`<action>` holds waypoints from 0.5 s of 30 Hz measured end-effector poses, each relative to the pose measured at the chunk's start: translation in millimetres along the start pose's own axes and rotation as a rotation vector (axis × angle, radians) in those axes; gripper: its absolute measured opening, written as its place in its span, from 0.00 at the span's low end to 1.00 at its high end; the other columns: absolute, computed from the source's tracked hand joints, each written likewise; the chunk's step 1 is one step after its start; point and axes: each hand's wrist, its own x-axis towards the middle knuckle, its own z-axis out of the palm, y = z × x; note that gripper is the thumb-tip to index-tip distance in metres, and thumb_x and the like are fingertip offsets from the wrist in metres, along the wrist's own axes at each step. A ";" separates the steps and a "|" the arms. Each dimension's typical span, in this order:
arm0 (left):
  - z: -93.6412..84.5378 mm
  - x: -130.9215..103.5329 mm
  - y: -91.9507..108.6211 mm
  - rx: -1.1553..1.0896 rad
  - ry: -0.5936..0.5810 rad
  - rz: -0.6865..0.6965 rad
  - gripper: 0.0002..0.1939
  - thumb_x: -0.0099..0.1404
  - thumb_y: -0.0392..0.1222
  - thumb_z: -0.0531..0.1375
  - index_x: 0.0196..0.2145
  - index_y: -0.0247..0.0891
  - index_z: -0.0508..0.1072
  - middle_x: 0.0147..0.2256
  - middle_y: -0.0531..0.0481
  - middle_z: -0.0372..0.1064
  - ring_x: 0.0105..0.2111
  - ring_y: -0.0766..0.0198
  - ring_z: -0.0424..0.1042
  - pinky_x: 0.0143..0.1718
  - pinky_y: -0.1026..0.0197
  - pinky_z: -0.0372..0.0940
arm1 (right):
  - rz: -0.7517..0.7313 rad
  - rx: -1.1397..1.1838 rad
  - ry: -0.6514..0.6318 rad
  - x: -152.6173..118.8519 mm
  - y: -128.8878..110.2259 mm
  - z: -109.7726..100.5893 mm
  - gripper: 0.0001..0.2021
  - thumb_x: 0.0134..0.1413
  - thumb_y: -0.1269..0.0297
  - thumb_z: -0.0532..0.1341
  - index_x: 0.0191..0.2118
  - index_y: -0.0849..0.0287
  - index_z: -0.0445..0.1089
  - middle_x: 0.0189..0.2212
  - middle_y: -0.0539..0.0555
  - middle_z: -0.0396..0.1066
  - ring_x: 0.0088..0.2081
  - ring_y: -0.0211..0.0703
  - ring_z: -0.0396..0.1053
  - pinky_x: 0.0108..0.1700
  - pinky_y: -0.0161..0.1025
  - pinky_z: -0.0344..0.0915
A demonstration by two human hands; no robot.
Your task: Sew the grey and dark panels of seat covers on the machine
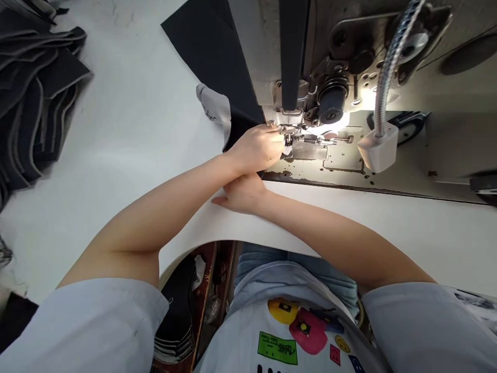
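Black fabric (pixel 217 46) lies on the white table, running under the sewing machine's head (pixel 289 57), with a grey mesh edge (pixel 217 107) folded over on its left. My left hand (pixel 261 147) is closed with its fingertips beside the lit needle area, pressed on the fabric. Crossed below it, my right hand (pixel 245 194) has its thumb stretched out to the left; its other fingers are hidden under my left hand and wrist. What those hidden fingers touch cannot be seen.
Stacked dark fabric pieces (pixel 31 98) lie at the left of the white table (pixel 128 119). A small lamp (pixel 379 147) on a flexible neck hangs right of the needle. More black pieces (pixel 176 311) are stacked below the table edge.
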 end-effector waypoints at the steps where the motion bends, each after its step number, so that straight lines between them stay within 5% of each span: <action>1: 1.4 0.6 -0.7 -0.001 -0.002 0.000 0.15 0.64 0.36 0.51 0.19 0.40 0.63 0.21 0.51 0.60 0.32 0.59 0.70 0.42 0.53 0.68 | 0.008 -0.001 0.011 1.2 0.3 0.5 0.32 0.68 0.47 0.54 0.64 0.72 0.63 0.63 0.71 0.65 0.62 0.64 0.64 0.64 0.56 0.59; 6: 7.0 2.0 -2.6 0.022 0.007 -0.072 0.13 0.60 0.32 0.51 0.19 0.39 0.63 0.19 0.51 0.58 0.26 0.61 0.66 0.36 0.55 0.66 | 0.071 -0.013 0.143 7.9 2.0 2.2 0.35 0.67 0.46 0.53 0.70 0.66 0.54 0.69 0.66 0.56 0.70 0.64 0.51 0.70 0.57 0.51; 11: 4.5 7.3 16.5 -0.163 -0.075 0.017 0.13 0.61 0.32 0.53 0.20 0.39 0.65 0.22 0.51 0.64 0.28 0.63 0.66 0.34 0.60 0.63 | 0.178 -0.032 0.086 13.2 -0.8 1.5 0.34 0.69 0.49 0.52 0.72 0.63 0.49 0.72 0.66 0.50 0.73 0.61 0.45 0.73 0.59 0.41; 15: -2.2 -0.3 24.8 -0.141 -0.052 -0.009 0.14 0.65 0.32 0.52 0.22 0.38 0.68 0.25 0.49 0.66 0.30 0.62 0.66 0.35 0.60 0.64 | 0.190 -0.005 0.086 13.7 -0.7 2.9 0.31 0.71 0.51 0.49 0.73 0.58 0.48 0.71 0.64 0.51 0.72 0.57 0.48 0.72 0.58 0.44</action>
